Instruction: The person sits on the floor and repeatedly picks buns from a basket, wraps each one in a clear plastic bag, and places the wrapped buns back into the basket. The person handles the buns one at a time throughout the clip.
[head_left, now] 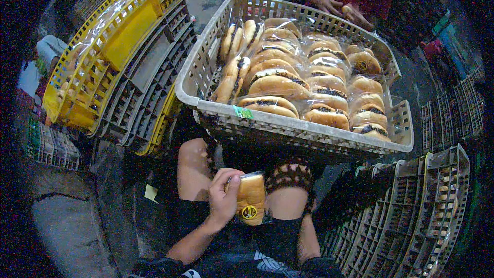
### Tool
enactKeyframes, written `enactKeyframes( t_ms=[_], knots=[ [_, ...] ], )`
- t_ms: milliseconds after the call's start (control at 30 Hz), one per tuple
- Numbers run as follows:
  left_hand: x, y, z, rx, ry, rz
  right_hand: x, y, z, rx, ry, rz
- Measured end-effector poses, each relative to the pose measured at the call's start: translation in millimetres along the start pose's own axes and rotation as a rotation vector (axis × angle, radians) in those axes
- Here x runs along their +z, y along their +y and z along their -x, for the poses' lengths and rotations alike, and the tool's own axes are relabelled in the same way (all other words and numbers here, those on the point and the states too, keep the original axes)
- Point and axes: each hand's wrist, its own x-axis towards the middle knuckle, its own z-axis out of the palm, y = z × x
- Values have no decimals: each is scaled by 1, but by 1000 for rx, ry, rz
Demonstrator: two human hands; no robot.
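Observation:
My left hand (225,197) grips the upper left edge of a bread bun in a clear plastic bag (251,199), held above my lap, with a round yellow sticker on its lower part. The right forearm reaches down beside my right knee; my right hand (312,204) is mostly hidden there, in shadow, and what it does cannot be told. In front of my knees stands a grey plastic crate (308,125) with rows of bagged buns with dark filling (278,79). A green piece of tape sticks to its near rim.
Yellow crates (127,42) and grey crates (148,73) are stacked at the left. More grey crates (401,200) stand at the lower right. Behind the main crate, another person's hands (347,11) hold a small item. A pale paper scrap (151,193) lies left of my knee.

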Motion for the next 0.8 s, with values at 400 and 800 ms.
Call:
enactKeyframes(
  t_ms=[400,800],
  knots=[
    [-14,-6,-2,-59,76,83,14,67,5,2,3,-64],
    [8,-14,7,546,94,-32,-267,-95,192,-1307,-432,-956]
  ],
)
